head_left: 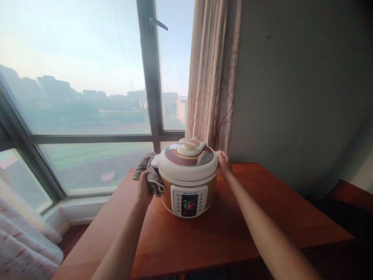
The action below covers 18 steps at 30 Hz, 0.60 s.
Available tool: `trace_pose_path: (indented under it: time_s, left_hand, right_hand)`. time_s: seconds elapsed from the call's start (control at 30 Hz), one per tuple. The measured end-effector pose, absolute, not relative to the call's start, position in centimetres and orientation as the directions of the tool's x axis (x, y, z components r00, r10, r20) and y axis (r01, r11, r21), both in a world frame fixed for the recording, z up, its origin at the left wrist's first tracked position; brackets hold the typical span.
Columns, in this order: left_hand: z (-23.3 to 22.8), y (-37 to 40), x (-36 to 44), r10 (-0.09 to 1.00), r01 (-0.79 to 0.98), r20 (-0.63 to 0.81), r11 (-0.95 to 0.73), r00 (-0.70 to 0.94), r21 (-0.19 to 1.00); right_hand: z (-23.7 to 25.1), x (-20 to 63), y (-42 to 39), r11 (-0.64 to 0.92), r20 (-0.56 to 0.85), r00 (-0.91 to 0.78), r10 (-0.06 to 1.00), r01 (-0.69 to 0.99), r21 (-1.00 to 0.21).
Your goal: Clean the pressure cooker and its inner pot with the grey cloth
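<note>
Head view: one table, reddish brown, smooth, beneath both my hands, its top running out ahead of my grip and to either side, with light sheen. One window, large, grey-framed, beyond my grip and to its left; hazy sky, building outlines and a green field seen through the panes. One window handle, dark, high above my grip. One curtain, pale pink with a branch pattern, hanging beyond the space between my hands and the right one. One wall, plain grey, in shadow, beyond and right of my right hand. One second curtain, white with reddish marks, low and well out to the left of my left hand. One cooker, cream and gold, upright on the table between my hands, lid on; the lid handle stands above the level of my grip, the control panel faces me from below it. One left hand, closed on a bunched grey cloth, which lies against the cooker's left side and covers part of it. One right hand, fingers curled onto the cooker's right edge, hiding that spot. The cooker blocks the foot of the pink curtain from my grip.
</note>
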<state>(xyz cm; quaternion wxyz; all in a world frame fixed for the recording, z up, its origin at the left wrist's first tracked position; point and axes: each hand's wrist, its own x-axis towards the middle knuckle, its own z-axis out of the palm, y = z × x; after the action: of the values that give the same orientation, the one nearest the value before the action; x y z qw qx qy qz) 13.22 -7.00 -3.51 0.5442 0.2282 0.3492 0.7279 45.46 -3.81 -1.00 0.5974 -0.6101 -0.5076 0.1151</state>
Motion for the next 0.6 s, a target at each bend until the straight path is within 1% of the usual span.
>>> trace_pose_path:
  time_s: [0.07, 0.1, 0.17, 0.23, 0.3, 0.33, 0.4, 0.5, 0.6]
  left_hand:
    - [-4.5, -8.2, 14.4, 0.931, -0.594, -0.044, -0.194, -0.362, 0.781]
    - [-5.1, -8.9, 14.9, 0.916, -0.548, -0.025, -0.218, -0.401, 0.808]
    - [-6.5, -10.3, 15.9, 0.875, -0.396, 0.039, -0.258, -0.482, 0.881]
    - [-7.8, -11.9, 16.6, 0.832, -0.191, 0.134, -0.275, -0.539, 0.942]
    - [-8.9, -13.7, 17.3, 0.814, -0.034, 0.185, -0.243, -0.550, 0.969]
    - [-9.3, -14.7, 17.7, 0.816, 0.002, 0.185, -0.220, -0.547, 0.976]
    - [-10.0, -16.8, 18.7, 0.828, -0.002, 0.163, -0.194, -0.536, 0.981]
    - [-11.0, -19.6, 20.8, 0.819, -0.066, 0.181, -0.257, -0.544, 0.964]
    - [-11.7, -21.7, 22.9, 0.834, -0.096, 0.168, -0.254, -0.525, 0.962]
  right_hand:
    - [-1.0, 45.5, -3.8, 0.227, 0.462, 0.457, 0.760, 0.479, -0.848]
    - [-1.1, 45.5, -3.7, 0.229, 0.460, 0.455, 0.763, 0.476, -0.849]
    - [-1.1, 45.5, -3.7, 0.232, 0.458, 0.452, 0.765, 0.471, -0.851]
    - [-1.1, 45.5, -3.7, 0.236, 0.456, 0.452, 0.766, 0.463, -0.854]
    - [-1.1, 45.5, -3.6, 0.240, 0.455, 0.453, 0.767, 0.455, -0.858]
    - [-1.1, 45.5, -3.6, 0.243, 0.455, 0.452, 0.767, 0.451, -0.859]
    - [-1.1, 45.5, -3.6, 0.254, 0.458, 0.447, 0.768, 0.444, -0.859]
    - [-1.2, 45.5, -3.6, 0.267, 0.463, 0.440, 0.769, 0.437, -0.859]
    - [-1.2, 45.6, -3.6, 0.269, 0.463, 0.439, 0.770, 0.435, -0.859]
